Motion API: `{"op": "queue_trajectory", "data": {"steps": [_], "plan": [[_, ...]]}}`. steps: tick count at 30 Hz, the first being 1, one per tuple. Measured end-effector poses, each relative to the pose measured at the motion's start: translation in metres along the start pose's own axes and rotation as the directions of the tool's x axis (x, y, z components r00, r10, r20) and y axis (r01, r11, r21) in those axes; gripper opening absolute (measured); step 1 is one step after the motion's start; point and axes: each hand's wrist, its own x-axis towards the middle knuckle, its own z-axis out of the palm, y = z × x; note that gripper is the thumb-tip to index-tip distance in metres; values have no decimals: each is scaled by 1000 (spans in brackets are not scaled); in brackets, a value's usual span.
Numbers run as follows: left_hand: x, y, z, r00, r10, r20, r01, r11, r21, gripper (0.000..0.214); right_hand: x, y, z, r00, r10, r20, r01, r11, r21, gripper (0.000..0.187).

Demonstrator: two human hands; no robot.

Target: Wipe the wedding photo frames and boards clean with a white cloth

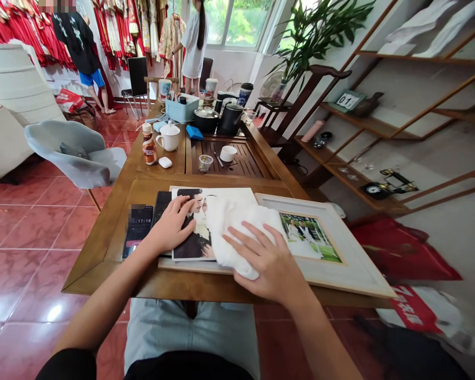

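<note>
My right hand lies with fingers spread on a crumpled white cloth, pressing it onto a wedding photo print. On the left part of that print rests my left hand, its fingers apart and bent slightly over the pictured couple. The cloth hides much of the print's right side. A pale wooden picture frame with a smaller outdoor wedding photo lies to the right and partly under the print. Beside my left hand is a dark phone with a lit screen.
Farther along the wooden table stand a bottled drink, a white lidded mug, a small plastic cup and a white teacup. A grey chair is at left, shelves at right. Two people stand near hanging garments.
</note>
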Motion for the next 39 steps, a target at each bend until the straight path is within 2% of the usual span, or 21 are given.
{"op": "queue_trajectory", "data": {"steps": [4,12,21,24,30,39], "plan": [[0,-1,0,1000,5,-10,-5,1000,-1,50,8,-8,1,1000,-26,12,25,998,61,58],[0,1,0,1000,7,-7,-8,1000,-15,50,-17,15,-5,997,60,-41,-61,998,-17,49],[1,1,-1,1000,7,-1,-7,1000,-2,50,9,-11,5,1000,-25,14,24,999,47,59],[0,0,-1,1000,3,-9,-3,1000,-10,50,6,-5,4,1000,-27,12,27,999,38,57],[0,-1,0,1000,20,-21,-21,999,-26,51,-8,14,1,997,73,-34,-75,996,-41,53],[0,-1,-2,999,33,-20,-33,999,-8,47,16,-20,15,1000,-15,7,14,1000,28,63]]}}
